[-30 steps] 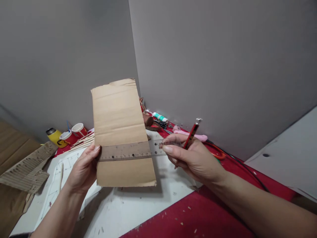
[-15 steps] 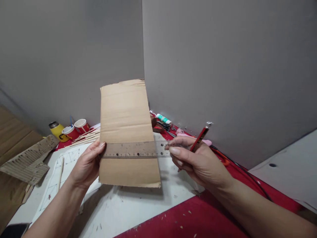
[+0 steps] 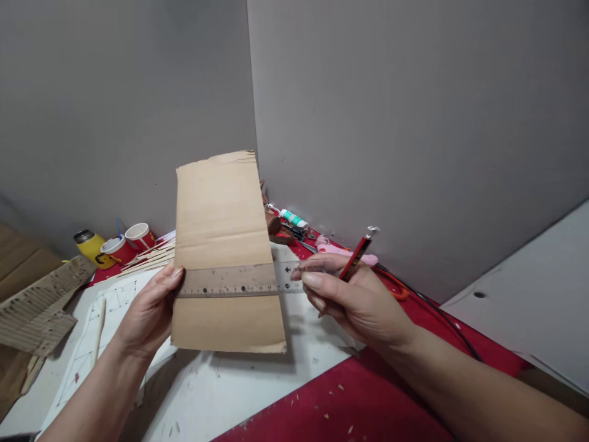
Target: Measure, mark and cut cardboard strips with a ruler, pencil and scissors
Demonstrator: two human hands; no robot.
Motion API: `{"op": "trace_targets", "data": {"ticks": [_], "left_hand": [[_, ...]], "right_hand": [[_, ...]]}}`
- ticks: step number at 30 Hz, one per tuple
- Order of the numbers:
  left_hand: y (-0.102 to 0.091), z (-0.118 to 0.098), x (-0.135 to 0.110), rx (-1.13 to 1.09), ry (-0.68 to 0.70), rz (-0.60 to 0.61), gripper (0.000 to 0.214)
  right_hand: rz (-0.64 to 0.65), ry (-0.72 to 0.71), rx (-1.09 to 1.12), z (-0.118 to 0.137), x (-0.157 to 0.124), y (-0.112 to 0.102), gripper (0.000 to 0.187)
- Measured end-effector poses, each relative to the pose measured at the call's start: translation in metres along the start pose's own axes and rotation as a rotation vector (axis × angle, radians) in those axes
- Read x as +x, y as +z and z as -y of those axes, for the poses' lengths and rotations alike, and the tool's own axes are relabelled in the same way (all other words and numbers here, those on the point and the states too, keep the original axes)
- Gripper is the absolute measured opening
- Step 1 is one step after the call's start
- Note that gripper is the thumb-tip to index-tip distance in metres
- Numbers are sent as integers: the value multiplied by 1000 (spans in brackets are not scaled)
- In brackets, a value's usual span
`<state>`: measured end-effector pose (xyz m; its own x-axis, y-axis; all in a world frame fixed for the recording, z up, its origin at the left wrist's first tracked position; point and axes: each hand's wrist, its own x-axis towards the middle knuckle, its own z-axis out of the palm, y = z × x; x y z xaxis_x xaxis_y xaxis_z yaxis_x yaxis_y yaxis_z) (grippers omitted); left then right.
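A rectangular piece of brown cardboard (image 3: 221,209) is held up, tilted, above the table. My left hand (image 3: 150,310) grips its left edge, the thumb on the front beside the ruler's end. Across the lower part of the cardboard lies a clear plastic ruler (image 3: 234,280), its right end sticking out past the edge. My right hand (image 3: 352,298) pinches that end between thumb and fingers. A red and black pencil (image 3: 356,259) with a silvery top is also tucked in my right hand, pointing up; its tip is mostly hidden.
A yellow bottle (image 3: 95,248), a red cup (image 3: 118,250) and thin wooden sticks (image 3: 147,258) stand or lie at back left. Corrugated cardboard (image 3: 41,307) and a drawing sheet (image 3: 87,344) are left. A pink glue gun (image 3: 340,250) and a white-green tube (image 3: 293,218) lie near the wall.
The whole scene, hands included, has shifted slightly left in view. Both hands keep their grip on the cardboard, ruler and pencil, which hold nearly the same arrangement.
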<state>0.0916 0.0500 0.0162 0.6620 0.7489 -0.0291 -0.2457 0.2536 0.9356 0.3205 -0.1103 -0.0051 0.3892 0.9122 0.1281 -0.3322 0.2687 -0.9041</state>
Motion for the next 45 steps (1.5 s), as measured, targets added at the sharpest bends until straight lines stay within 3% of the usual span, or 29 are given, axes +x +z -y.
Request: {"op": "trace_targets", "data": {"ticks": [23, 31, 37, 41, 45], "left_hand": [[5, -2, -2, 39, -6, -44, 38], [14, 5, -5, 10, 25, -185, 48], [19, 3, -14, 110, 20, -56, 70], [20, 5, -18, 145, -15, 30, 66], [23, 12, -20, 167, -41, 86, 61]], "right_hand": [[-2, 16, -87, -1, 1, -2, 27], [69, 39, -142, -2, 5, -3, 34], [-7, -11, -57, 4, 10, -5, 32], [-108, -56, 23, 9, 14, -8, 29], [-125, -83, 66, 11, 18, -11, 27]]}}
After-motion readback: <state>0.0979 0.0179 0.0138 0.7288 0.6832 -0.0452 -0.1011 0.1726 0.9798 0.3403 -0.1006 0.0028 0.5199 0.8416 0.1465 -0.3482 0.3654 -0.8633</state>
